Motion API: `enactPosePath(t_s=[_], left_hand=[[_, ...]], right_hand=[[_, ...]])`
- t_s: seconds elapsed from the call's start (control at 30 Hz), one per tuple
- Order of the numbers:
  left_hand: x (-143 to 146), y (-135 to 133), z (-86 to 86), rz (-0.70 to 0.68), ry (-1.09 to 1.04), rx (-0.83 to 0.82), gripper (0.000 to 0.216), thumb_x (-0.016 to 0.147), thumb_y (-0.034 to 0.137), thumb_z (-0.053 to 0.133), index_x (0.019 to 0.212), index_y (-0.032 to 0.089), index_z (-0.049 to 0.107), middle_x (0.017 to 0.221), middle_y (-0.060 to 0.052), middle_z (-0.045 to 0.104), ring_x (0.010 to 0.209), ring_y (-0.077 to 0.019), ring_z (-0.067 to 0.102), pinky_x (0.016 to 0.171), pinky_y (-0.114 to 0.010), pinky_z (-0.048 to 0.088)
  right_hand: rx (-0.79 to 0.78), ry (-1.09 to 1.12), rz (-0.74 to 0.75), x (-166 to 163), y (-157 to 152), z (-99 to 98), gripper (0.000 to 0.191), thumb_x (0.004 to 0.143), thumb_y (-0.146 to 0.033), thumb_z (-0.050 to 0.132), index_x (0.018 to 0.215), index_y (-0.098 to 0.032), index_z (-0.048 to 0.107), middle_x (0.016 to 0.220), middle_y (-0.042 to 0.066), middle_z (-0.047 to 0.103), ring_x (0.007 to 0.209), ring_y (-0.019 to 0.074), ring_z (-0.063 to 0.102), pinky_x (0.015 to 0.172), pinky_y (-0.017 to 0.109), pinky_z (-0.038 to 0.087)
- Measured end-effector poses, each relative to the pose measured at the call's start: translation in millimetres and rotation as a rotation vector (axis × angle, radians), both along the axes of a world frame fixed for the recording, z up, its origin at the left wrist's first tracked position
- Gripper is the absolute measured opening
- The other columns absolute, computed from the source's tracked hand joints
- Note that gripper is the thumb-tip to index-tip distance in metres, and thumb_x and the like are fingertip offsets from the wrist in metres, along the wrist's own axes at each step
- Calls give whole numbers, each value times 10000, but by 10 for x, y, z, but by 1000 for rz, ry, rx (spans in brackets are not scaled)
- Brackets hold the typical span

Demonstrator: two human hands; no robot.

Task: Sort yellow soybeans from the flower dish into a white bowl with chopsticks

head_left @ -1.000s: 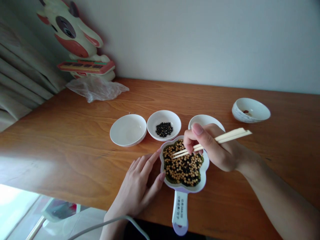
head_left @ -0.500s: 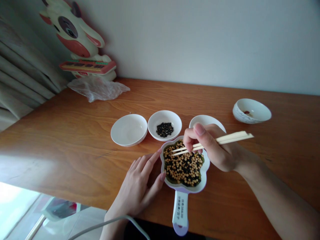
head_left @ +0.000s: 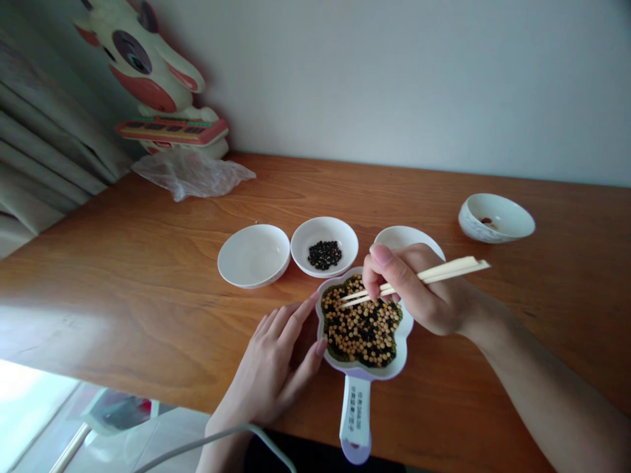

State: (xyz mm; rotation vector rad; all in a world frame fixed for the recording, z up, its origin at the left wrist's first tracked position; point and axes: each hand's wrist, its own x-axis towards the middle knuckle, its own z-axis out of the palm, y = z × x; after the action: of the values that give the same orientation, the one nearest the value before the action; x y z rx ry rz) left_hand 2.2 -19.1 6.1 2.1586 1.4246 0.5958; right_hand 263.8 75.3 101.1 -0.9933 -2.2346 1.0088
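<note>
A pair of pale chopsticks [head_left: 434, 272] is held in my right hand [head_left: 419, 286], their tips down among the beans. Those mixed beans [head_left: 362, 325], yellow, black and green, fill a flower-shaped pan [head_left: 401, 355] with a lilac rim and a labelled handle. My left hand [head_left: 276, 358] lies on the table with fingers spread, its fingertips touching the pan's left rim. Just behind the pan a white bowl [head_left: 300, 236] holds a small heap of black beans [head_left: 325, 254]. Another white bowl [head_left: 394, 235] is partly hidden behind my right hand.
A white bowl [head_left: 254, 256] with nothing visible in it stands at the left of the row. Farther right sits a patterned bowl [head_left: 473, 226] with small reddish bits. A plastic bag [head_left: 197, 174] and a cow toy keyboard [head_left: 172, 131] are at the back left. A grey cable [head_left: 221, 433] crosses my left wrist.
The chopsticks' rear ends have shifted slightly left and down with my right hand, and their tips have moved a little right within the beans. My left hand stays against the pan.
</note>
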Motion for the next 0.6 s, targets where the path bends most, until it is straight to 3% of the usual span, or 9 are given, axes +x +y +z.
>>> enactPosePath(t_s=[0.6], left_hand=[[5,1,0,2,14,4,671,1063,403,531,1662,321,240,1272,-85,622,1112,-265,614,1008,-468,512]], right_hand=[[86,164,-68,-81,-17,-87,668,1136,-447,308,629,-171,642,543,0,579,546,95,581,611,269,454]])
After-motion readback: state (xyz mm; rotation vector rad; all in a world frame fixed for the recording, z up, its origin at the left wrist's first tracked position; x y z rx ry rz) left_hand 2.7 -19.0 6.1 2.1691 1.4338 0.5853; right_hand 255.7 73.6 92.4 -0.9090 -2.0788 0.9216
